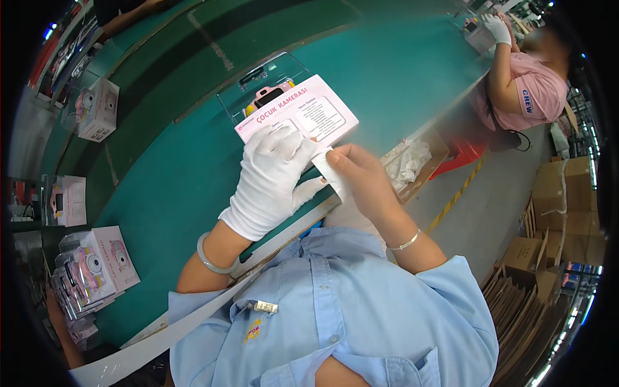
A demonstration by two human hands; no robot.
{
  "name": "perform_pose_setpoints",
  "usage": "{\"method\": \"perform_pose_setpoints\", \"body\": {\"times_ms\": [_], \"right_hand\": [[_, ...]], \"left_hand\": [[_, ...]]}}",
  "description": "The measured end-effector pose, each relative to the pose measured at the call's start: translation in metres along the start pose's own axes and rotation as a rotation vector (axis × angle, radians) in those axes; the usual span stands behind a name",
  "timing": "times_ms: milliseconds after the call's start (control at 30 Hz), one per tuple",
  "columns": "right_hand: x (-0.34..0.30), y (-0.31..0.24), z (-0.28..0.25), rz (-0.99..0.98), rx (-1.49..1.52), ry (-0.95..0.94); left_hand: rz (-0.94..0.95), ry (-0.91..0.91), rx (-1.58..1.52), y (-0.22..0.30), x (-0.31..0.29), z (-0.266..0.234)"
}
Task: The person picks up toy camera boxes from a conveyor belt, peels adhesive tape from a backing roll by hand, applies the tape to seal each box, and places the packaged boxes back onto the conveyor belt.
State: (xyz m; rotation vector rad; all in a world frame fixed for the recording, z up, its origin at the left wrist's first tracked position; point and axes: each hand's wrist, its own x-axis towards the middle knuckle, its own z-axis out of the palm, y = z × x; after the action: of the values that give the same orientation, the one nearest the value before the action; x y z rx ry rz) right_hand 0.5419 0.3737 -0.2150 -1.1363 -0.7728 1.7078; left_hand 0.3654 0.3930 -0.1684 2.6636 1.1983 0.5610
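Observation:
A pink and white box (332, 122) with printed panels lies on the green table in front of me. A pink toy camera (269, 95) shows in the clear plastic part at its far side. My left hand (267, 174), in a white glove, rests on the box's near side, fingers over it and thumb stretched to the right. My bare right hand (367, 177) is closed, pinching a small white paper-like strip (331, 173) by the box's near right corner. The strip's exact kind cannot be made out, and part of it lies behind the fingers.
More boxed toy cameras (113, 258) stand at the left, with another box (100, 109) at the far left. A carton (429, 164) of crumpled white material sits right of the table. A co-worker in pink (525, 87) is at far right. Cardboard boxes (561, 193) are stacked behind.

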Motion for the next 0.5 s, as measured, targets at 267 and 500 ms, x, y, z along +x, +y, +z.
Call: {"method": "perform_pose_setpoints", "body": {"times_ms": [267, 500], "right_hand": [[0.023, 0.042, -0.011, -0.217, -0.143, 0.044], [0.013, 0.053, -0.011, -0.221, -0.122, -0.032]], "left_hand": [[0.066, 0.104, 0.143, 0.002, 0.024, 0.007], [0.075, 0.073, 0.052, -0.004, 0.038, 0.001]]}}
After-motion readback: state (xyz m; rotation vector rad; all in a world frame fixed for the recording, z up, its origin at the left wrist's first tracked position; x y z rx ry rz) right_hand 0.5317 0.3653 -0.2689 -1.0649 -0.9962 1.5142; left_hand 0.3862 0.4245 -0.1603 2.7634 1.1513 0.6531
